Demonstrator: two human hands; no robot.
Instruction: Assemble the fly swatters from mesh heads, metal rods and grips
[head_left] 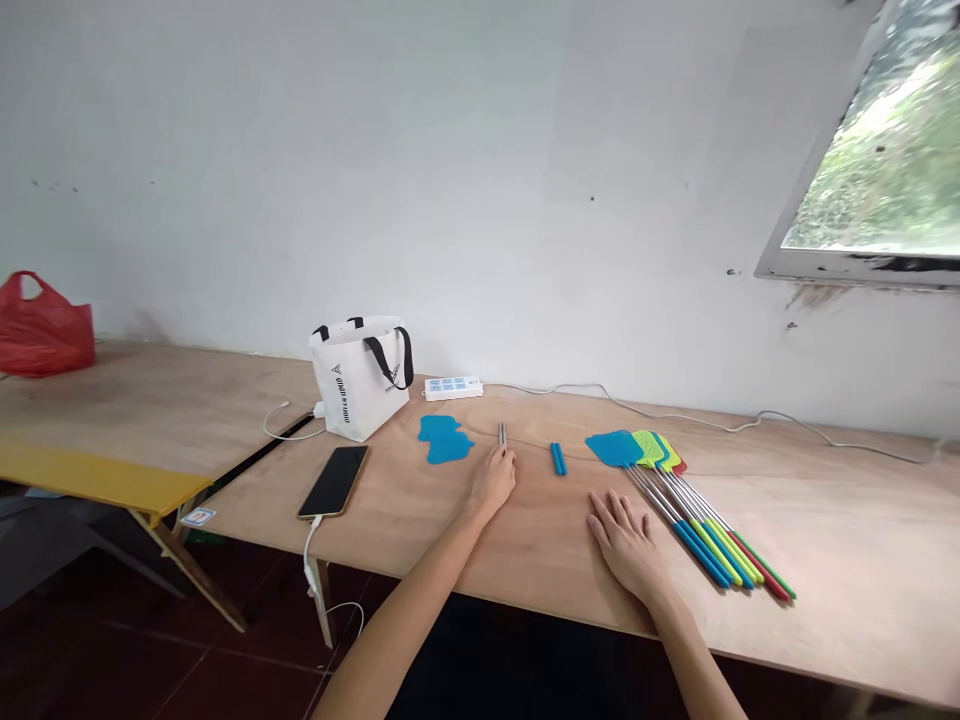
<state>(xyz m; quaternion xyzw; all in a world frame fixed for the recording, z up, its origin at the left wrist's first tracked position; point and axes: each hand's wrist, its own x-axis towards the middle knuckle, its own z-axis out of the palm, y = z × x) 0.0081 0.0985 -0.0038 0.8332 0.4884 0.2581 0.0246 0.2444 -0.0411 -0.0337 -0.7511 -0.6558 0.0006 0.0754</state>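
My left hand [493, 478] reaches over the plywood table [825, 560], its fingers closed over the near end of thin metal rods [502, 433]. My right hand [625, 542] lies flat on the wood with fingers spread, holding nothing, just left of a bundle of fly swatters [697, 520] with blue, green and red handles. Loose blue swatter heads [444, 439] lie to the left of the rods. A pair of short blue handle grips [558, 458] lies between my hands.
A white tote bag [361, 376] stands at the back left, a white power strip [453, 388] with a cable beside it. A black phone [334, 481] on a charging cable lies near the front edge. A red plastic bag [41, 328] sits on the neighbouring table at far left.
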